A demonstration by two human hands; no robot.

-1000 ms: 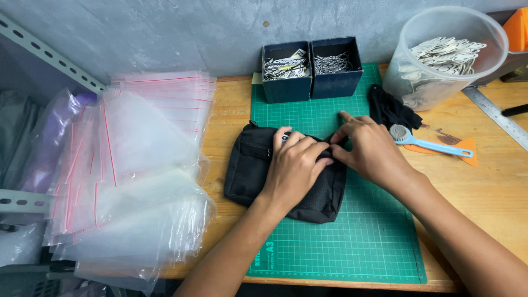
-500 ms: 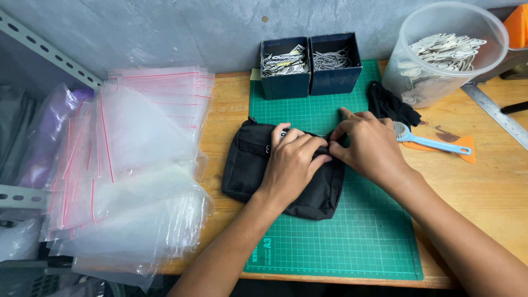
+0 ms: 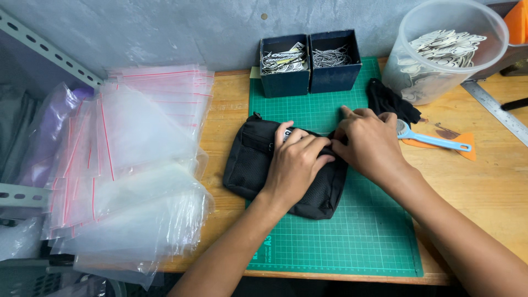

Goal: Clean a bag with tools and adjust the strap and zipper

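Surface: a wooden bench (image 3: 495, 181) against a grey wall, with a green cutting mat (image 3: 352, 242) laid on it.
Pouch: a black fabric pouch (image 3: 250, 165) lies flat on the mat's left part, its left end overhanging onto the wood.
Left hand: the left hand (image 3: 297, 165) rests palm-down on the pouch, fingers curled and pressing its upper edge; whether it pinches anything there cannot be told.
Right hand: the right hand (image 3: 371, 144) sits at the pouch's right end, touching the left fingertips, fingers bent over the fabric in a narrow grip.
Boxes: two dark blue boxes (image 3: 311, 66) stand side by side at the mat's far edge, one with tags, one with small chains.
Tub: a clear plastic tub (image 3: 434, 82) of pale tags stands at the far right.
Cloth: a black cloth (image 3: 385, 99) lies just beyond the right hand.
Cutter: a blue-handled cutter (image 3: 434, 141) lies right of the hands.
Ruler: a metal ruler (image 3: 495, 110) lies near the right edge.
Bags: clear zip bags (image 3: 132, 165) with red strips are heaped at left.
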